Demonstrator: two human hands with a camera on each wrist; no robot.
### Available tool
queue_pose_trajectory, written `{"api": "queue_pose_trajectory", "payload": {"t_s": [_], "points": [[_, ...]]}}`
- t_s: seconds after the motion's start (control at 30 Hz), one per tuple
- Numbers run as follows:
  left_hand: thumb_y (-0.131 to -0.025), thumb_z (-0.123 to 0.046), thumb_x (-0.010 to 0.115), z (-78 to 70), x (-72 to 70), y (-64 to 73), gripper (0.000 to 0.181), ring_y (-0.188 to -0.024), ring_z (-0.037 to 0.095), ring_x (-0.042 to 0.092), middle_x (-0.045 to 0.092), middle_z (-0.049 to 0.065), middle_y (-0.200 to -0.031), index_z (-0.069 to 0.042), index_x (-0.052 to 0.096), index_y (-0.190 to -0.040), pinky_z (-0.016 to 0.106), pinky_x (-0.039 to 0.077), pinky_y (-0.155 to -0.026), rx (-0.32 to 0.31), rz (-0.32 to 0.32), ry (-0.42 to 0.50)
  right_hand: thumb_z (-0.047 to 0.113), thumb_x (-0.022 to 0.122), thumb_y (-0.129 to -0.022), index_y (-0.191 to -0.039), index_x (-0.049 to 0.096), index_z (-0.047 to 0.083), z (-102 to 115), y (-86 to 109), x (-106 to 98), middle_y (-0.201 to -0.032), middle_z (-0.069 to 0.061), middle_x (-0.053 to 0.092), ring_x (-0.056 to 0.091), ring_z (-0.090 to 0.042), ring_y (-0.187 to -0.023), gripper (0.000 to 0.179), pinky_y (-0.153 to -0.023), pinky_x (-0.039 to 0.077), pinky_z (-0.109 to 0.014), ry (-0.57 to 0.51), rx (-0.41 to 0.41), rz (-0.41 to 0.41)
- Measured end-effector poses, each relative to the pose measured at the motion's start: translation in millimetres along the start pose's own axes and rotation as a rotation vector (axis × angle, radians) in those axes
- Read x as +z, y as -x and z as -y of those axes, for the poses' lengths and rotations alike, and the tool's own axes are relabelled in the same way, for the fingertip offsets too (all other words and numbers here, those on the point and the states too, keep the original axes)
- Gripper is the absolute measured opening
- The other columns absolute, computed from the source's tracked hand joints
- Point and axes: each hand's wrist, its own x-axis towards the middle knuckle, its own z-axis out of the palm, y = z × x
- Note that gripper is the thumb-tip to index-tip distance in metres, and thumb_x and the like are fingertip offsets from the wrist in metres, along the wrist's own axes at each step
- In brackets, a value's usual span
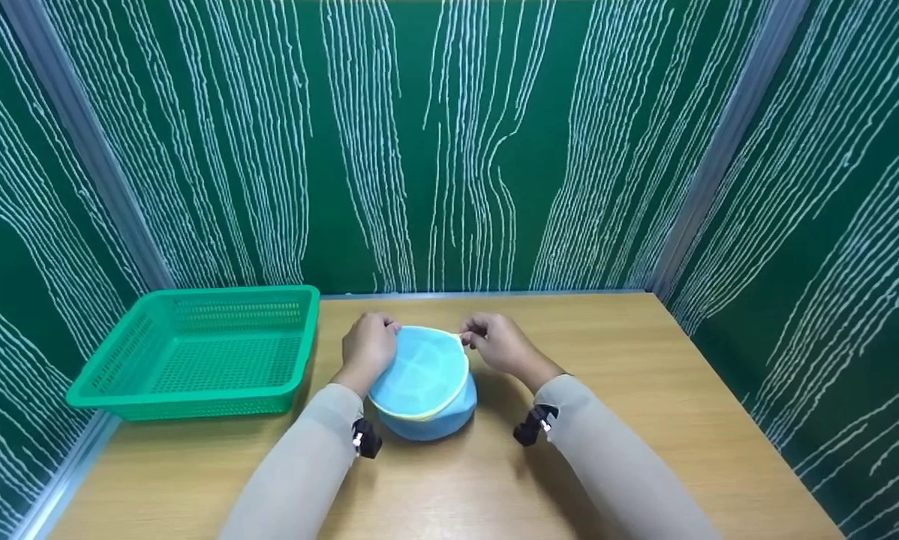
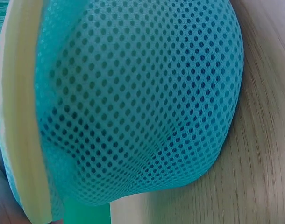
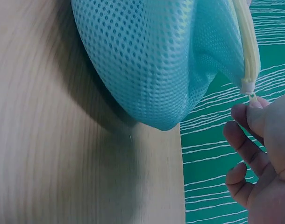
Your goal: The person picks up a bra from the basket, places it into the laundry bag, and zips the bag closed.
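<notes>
A round blue mesh laundry bag [image 1: 423,371] with a yellow zipper edge stands on the table, its top disc tilted towards me. My left hand [image 1: 369,343] grips the bag's rim at its far left side. Only part of that hand [image 2: 3,198] shows in the left wrist view, behind the yellow edging [image 2: 22,112]. At the far right of the rim, my right hand [image 1: 496,341] pinches the small zipper pull [image 3: 252,97] between thumb and forefinger. The other fingers [image 3: 243,142] of this hand are loosely bent. Mesh side walls [image 3: 138,60] bulge below the zipper.
An open green plastic basket [image 1: 299,375] with slotted walls stands at the left of the wooden table [image 1: 607,337]. Green panels [image 1: 464,150] with white wavy lines enclose the back and both sides. Each wrist carries a small black camera [image 1: 536,425].
</notes>
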Motion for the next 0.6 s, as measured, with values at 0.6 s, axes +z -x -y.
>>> {"api": "queue_pose_trajectory", "payload": {"t_s": [0.6], "points": [[-0.119, -0.036, 0.061, 12.2, -8.2, 3.2, 0.037, -0.136, 0.032, 0.067, 0.071, 0.012, -0.145, -0.012, 0.076, -0.143, 0.054, 0.056, -0.121, 0.074, 0.087, 0.112, 0.006, 0.074, -0.110, -0.115, 0.084, 0.014, -12, 6.3, 1, -0.114, -0.005, 0.084, 0.078, -0.020, -0.108, 0.014, -0.096, 0.067, -0.038, 0.003, 0.056, 0.006]]}}
